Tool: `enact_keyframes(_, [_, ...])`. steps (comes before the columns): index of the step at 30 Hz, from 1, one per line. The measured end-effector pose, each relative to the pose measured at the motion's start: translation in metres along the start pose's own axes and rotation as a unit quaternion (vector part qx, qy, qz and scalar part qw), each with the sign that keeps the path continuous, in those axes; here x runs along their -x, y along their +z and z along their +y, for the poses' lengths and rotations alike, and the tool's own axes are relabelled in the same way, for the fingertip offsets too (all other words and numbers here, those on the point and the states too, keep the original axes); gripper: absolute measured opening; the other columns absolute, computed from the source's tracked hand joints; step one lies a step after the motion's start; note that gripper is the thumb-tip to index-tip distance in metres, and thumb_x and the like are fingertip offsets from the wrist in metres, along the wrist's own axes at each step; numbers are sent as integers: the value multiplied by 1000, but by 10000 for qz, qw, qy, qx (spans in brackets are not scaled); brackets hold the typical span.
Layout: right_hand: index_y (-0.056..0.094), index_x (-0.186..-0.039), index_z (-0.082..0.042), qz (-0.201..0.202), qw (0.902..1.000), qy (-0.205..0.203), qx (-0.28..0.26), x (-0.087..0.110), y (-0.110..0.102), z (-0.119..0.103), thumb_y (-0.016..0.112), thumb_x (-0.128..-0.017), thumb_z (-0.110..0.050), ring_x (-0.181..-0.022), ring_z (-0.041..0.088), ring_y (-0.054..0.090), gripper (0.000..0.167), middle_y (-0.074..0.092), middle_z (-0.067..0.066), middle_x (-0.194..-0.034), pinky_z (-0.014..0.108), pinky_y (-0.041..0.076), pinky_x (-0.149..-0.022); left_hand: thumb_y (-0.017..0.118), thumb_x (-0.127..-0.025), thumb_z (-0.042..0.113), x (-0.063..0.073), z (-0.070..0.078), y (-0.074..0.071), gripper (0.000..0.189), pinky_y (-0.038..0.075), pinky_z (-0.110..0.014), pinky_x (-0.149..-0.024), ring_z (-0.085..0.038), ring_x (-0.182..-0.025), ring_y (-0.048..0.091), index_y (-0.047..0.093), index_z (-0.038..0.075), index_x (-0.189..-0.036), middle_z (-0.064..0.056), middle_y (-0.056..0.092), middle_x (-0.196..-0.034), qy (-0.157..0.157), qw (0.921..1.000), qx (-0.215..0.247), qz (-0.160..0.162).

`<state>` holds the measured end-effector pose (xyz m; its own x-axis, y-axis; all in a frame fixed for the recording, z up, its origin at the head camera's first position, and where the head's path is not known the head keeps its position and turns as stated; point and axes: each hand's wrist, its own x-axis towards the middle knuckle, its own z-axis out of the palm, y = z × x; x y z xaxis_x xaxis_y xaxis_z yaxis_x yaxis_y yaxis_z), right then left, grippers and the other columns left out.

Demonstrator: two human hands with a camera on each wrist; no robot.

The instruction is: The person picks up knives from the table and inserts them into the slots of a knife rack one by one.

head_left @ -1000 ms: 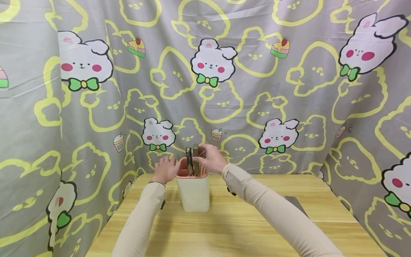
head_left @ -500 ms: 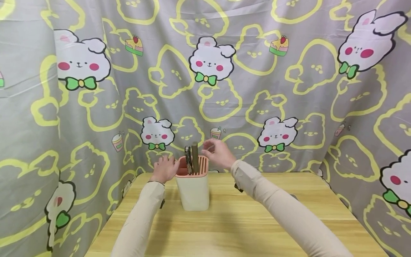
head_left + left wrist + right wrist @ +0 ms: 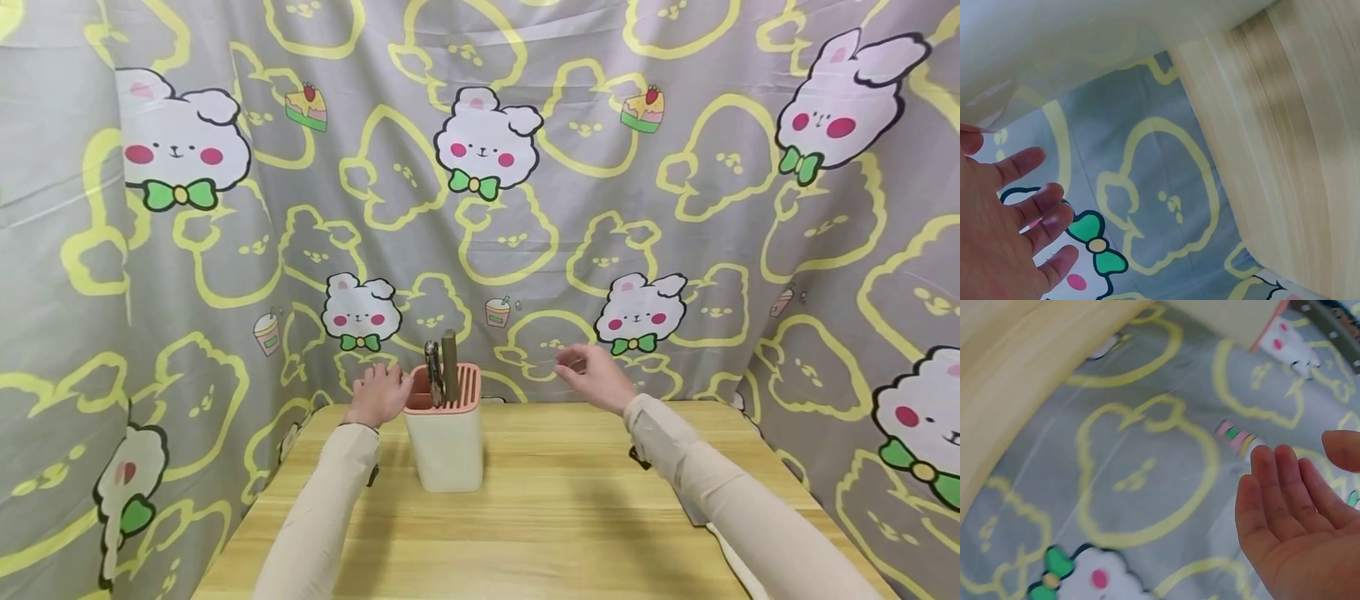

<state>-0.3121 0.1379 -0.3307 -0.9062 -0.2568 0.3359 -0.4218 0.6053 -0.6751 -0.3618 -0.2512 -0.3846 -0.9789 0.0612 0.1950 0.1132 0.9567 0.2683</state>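
A white knife holder [image 3: 448,450] with a pink slotted top stands on the wooden table. Out of it rise a knife's olive-brown handle [image 3: 449,367] and a dark mottled handle [image 3: 433,375]. The right wrist view shows rivets along one handle [image 3: 1329,328]. My left hand [image 3: 380,393] is at the holder's left rim, thumb against it, fingers loosely spread. My right hand [image 3: 596,377] hovers to the right of the holder, over the table's back part, fingers relaxed with nothing in them.
A flat grey piece [image 3: 693,508] lies on the table [image 3: 540,517] at the right, partly hidden under my right forearm, with a whitish strip [image 3: 735,558] by it. A patterned curtain [image 3: 525,233] hangs close behind the table and along both sides.
My right hand has left the knife handle in the holder and moved away to the right, fingers loosened. My left hand stays at the holder's rim.
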Motion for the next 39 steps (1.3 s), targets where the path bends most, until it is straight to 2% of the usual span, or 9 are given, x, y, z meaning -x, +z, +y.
enact_keyframes(3, [69, -120, 2, -70, 9998, 88, 191, 8, -8, 17, 63, -102, -17, -101, 30, 71, 26, 73, 19, -114, 45, 58, -89, 26, -109, 48, 0, -1, -1, 64, 31, -70, -108, -50, -139, 39, 49, 3, -148, -29, 42, -154, -56, 10000, 30, 13])
enact_keyframes(9, [71, -116, 3, -143, 9983, -1, 573, 28, -17, 44, 64, -101, -14, -95, 26, 72, 23, 75, 18, -108, 45, 59, -86, 28, -109, 48, 2, 2, -4, 64, 33, -70, -107, -51, -139, 39, 48, 2, -148, -30, 43, -154, -47, 10000, 55, 26])
enact_keyframes(14, [73, -112, -1, -358, 9928, -84, 1139, 53, -20, 60, 65, -101, -15, -91, 19, 71, 19, 76, 9, -100, 45, 59, -83, 27, -109, 47, 3, 4, -5, 63, 32, -70, -107, -51, -139, 40, 49, 2, -148, -30, 43, -154, -17, 10000, 15, 5])
enact_keyframes(18, [74, -109, -4, -615, 9870, -59, 1482, 75, -22, 73, 67, -100, -16, -87, 13, 67, 16, 74, 1, -96, 39, 57, -79, 25, -109, 48, 1, 3, -5, 65, 32, -71, -108, -51, -139, 40, 50, 2, -147, -31, 43, -154, 15, 10000, -46, -13])
enact_keyframes(22, [73, -107, -3, -832, 9846, 2, 1538, 99, -27, 91, 68, -98, -13, -84, 10, 65, 15, 73, 1, -95, 31, 55, -72, 24, -109, 51, 1, 3, -5, 68, 32, -71, -108, -51, -140, 39, 49, 3, -149, -30, 43, -155, 4, 9999, -109, -33])
enact_keyframes(29, [71, -116, -1, -1104, 9775, 572, 1702, 136, -40, 122, 69, -97, -13, -86, 10, 65, 22, 74, 2, -101, 29, 55, -72, 23, -109, 48, 1, 3, -4, 65, 33, -71, -108, -51, -140, 39, 49, 3, -149, -30, 43, -155, 6, 9999, -125, -65])
enact_keyframes(35, [71, -114, -1, -1078, 9749, 691, 1822, 155, -45, 143, 70, -96, -9, -82, 6, 62, 20, 73, 1, -99, 26, 52, -67, 24, -108, 46, -1, -2, -2, 65, 34, -71, -107, -51, -139, 40, 50, 2, -147, -30, 43, -153, 8, 10000, -72, -14])
enact_keyframes(39, [71, -115, -2, -1170, 9704, 945, 1889, 167, -45, 160, 69, -95, -7, -82, 7, 63, 20, 73, -1, -98, 27, 52, -66, 25, -109, 50, -1, 0, -4, 65, 35, -70, -107, -50, -138, 41, 51, 2, -146, -30, 45, -151, 1, 10000, -29, -36])
